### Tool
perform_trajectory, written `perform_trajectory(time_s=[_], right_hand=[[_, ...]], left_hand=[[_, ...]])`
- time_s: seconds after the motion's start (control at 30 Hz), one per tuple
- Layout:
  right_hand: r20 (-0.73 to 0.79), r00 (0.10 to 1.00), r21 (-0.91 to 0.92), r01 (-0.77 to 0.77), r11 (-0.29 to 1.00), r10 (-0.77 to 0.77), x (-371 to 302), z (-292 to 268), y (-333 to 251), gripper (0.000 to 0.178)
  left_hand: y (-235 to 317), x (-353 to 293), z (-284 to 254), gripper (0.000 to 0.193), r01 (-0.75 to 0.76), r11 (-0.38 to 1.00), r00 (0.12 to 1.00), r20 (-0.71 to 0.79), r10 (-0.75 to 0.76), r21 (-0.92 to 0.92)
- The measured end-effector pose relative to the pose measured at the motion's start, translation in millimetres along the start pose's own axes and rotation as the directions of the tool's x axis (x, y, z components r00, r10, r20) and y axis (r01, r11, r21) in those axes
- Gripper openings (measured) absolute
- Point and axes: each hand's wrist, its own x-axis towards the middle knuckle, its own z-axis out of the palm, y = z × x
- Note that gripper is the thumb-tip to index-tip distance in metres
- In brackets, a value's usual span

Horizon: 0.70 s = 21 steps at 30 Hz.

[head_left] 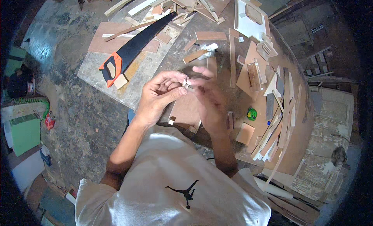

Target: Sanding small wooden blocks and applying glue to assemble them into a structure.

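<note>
My left hand (155, 94) is closed, with thumb and fingertips pinching a small pale piece (186, 83), too small to name for certain. Close beside it, my right hand (210, 103) has its fingers smeared by motion, so its hold does not show. Below both hands, a flat brown wooden board (185, 109) lies on the worktable, with a small pale block (171, 120) at its near left corner. Just beyond the hands stands a small tub of white paste (208, 51), a flat wooden stick (195, 55) beside it.
A handsaw (136, 47) with an orange and black handle lies at the left of the worktable (175, 51). Wood offcuts (167, 8) are heaped at the back. On the right are a green tape measure (252, 113), long wood strips (278, 125) and a white tray (252, 18).
</note>
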Motion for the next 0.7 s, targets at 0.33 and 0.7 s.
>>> perform_trajectory(time_s=[0.33, 0.7], right_hand=[[-0.017, 0.972, -0.492, 0.195, 0.848, -0.234, 4.1, -2.3, 1.2, 0.032], [0.004, 0.96, -0.576, 0.231, 0.784, -0.28, 2.7, -4.2, -5.2, 0.033]], left_hand=[[-1.1, 4.0, 1.5, 0.03, 0.026, 1.0, 1.0, -0.005, -0.026, 0.012], [-0.6, 4.0, 2.6, 0.03, 0.025, 1.0, 1.0, -0.009, -0.025, 0.012]])
